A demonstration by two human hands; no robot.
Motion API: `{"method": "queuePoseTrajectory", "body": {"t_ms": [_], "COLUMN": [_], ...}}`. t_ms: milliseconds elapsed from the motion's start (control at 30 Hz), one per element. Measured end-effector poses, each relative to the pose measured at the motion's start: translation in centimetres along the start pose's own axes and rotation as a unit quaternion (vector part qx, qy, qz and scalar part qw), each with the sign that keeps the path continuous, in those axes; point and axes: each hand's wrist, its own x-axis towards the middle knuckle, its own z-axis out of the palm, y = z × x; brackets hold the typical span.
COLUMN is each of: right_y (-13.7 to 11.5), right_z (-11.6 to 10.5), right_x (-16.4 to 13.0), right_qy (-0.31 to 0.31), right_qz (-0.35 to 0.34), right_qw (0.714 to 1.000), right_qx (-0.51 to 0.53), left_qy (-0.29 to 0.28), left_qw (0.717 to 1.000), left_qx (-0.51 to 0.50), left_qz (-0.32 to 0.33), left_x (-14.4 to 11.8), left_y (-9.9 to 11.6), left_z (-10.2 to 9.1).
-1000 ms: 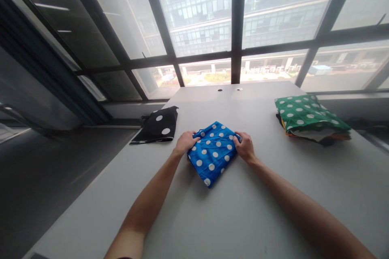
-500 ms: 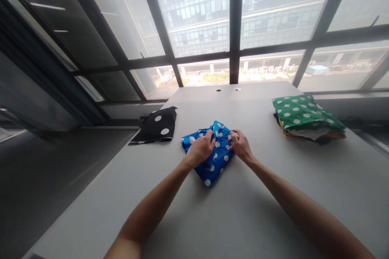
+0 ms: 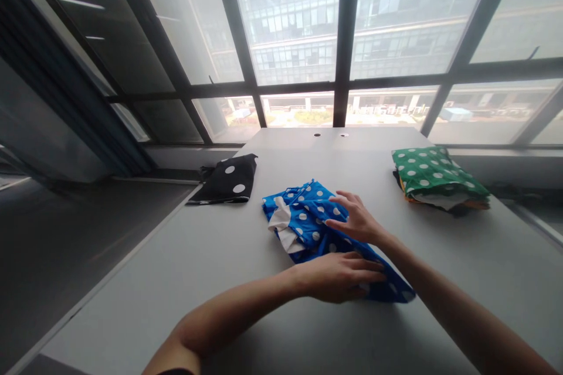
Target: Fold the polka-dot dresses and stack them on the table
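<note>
Blue dotted cloth (image 3: 308, 217), folded 1 s ago, is now spreading; both hands, left (image 3: 338, 275) and right (image 3: 358, 222), are pressing flat, fingers apart.

blue dotted cloth (image 3: 308, 217): folded square → unfolded, white lining showing | left hand (image 3: 338, 275): crossed right, flat on cloth

Single head-worn view, looking forward and down along the grey bench (image 3: 246, 281) toward the window wall (image 3: 343, 41) at its far end. Close to the near bench area, forearms entering from the bottom edge. Wide lens, bench edges splay outward. Floor at left. No second view to overlap.
</note>
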Motion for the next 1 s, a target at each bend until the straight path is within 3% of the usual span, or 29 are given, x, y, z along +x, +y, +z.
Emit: {"method": "queuePoseTrajectory", "body": {"t_ms": [167,267,367,467,600,733,833,933,1000], "right_y": [-2.6,-3.2,-2.5,-0.7,3.0,7.7,11.2,13.2,13.0], "right_z": [2.5,3.6,3.4,1.7,-2.0,-4.9,-6.3,-7.6,-8.4], "right_x": [2.4,4.5,5.7,5.6,2.5,-3.0,-6.8,-9.0,-9.6], "right_qy": [-0.040,-0.070,-0.059,-0.012,0.035,0.061,0.060,0.064,0.059], "right_qz": [-0.002,-0.001,0.039,0.071,0.104,0.131,0.174,0.197,0.157], "right_qw": [0.991,0.989,0.994,0.996,0.994,0.974,0.955,0.958,0.972], "right_qx": [-0.126,-0.132,-0.084,-0.050,0.008,0.176,0.233,0.200,0.166], "left_qy": [0.021,0.048,0.101,0.182,0.351,0.475,0.463,0.376,0.321], "left_qw": [1.000,0.999,0.994,0.980,0.923,0.849,0.851,0.879,0.889], "left_qx": [-0.004,0.017,0.032,0.042,0.095,0.150,0.152,0.144,0.146], "left_qz": [0.004,0.000,-0.020,-0.061,-0.124,-0.179,-0.197,-0.257,-0.291], "left_x": [0.5,0.4,-0.8,-3.2,-6.8,-8.9,-8.9,-8.0,-7.3], "left_y": [0.1,0.3,0.3,0.0,-0.9,-2.0,-2.7,-3.6,-4.1], "left_z": [0.1,-0.1,-0.7,-1.4,-2.0,-2.4,-2.1,-1.2,-0.4]}}
